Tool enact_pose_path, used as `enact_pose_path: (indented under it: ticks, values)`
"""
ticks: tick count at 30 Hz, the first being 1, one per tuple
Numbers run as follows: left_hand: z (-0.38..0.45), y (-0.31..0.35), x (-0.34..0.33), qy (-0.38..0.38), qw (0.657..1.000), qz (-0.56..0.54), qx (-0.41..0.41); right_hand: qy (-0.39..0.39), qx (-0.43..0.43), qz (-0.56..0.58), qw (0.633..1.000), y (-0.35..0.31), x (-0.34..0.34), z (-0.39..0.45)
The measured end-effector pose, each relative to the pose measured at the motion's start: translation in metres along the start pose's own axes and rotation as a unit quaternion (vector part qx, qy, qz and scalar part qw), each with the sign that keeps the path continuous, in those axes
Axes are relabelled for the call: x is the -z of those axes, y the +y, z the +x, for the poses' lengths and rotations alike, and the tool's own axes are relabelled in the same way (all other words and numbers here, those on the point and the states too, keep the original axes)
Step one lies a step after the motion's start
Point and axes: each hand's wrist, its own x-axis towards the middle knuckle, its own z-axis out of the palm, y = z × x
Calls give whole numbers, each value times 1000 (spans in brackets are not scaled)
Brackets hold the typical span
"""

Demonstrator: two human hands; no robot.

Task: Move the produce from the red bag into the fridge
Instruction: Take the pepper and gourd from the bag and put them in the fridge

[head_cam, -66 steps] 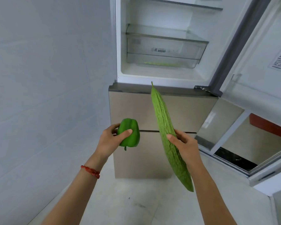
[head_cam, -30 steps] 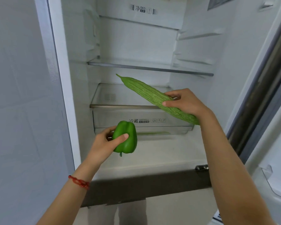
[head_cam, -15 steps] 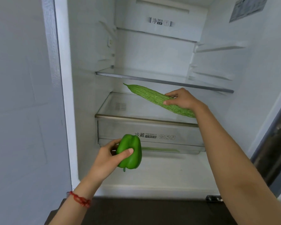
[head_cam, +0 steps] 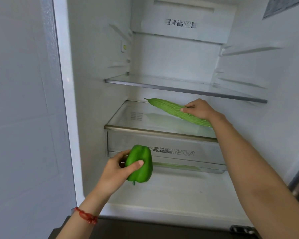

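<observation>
Our right hand (head_cam: 199, 109) grips the bitter gourd (head_cam: 173, 110) lying slantwise, tip back-left, just over the drawer's glass lid (head_cam: 128, 116), while our left hand (head_cam: 114, 173) clasps the green pepper (head_cam: 140, 164) lower, before the fridge (head_cam: 64, 100).

Bitter gourd (head_cam: 173, 109) over the drawer's glass lid (head_cam: 145, 121)

This is a home kitchen: an open household fridge (head_cam: 162, 57) with a glass shelf (head_cam: 185, 88) and a clear crisper drawer (head_cam: 162, 144) stands beside a white tiled wall (head_cam: 16, 100).
</observation>
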Motion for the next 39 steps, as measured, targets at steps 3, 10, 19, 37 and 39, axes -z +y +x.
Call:
enact_pose_path:
  ticks: [3,10,19,37,39]
  values:
    - [0,1,-3,-3,1000,-3,1,23,4,-18,1000,3,-2,-1]
    - [1,4,-5,-11,1000,2,-6,102,2,4,995,-5,2,-26]
    - [-2,36,0,-26,998,1,-56,164,26,76,983,-24,-36,-108]
    - [36,205,-14,-55,965,50,-253,198,64,-65,976,-14,-67,-136]
    - [50,224,-19,-51,960,67,-267,202,66,-65,975,-12,-68,-135]
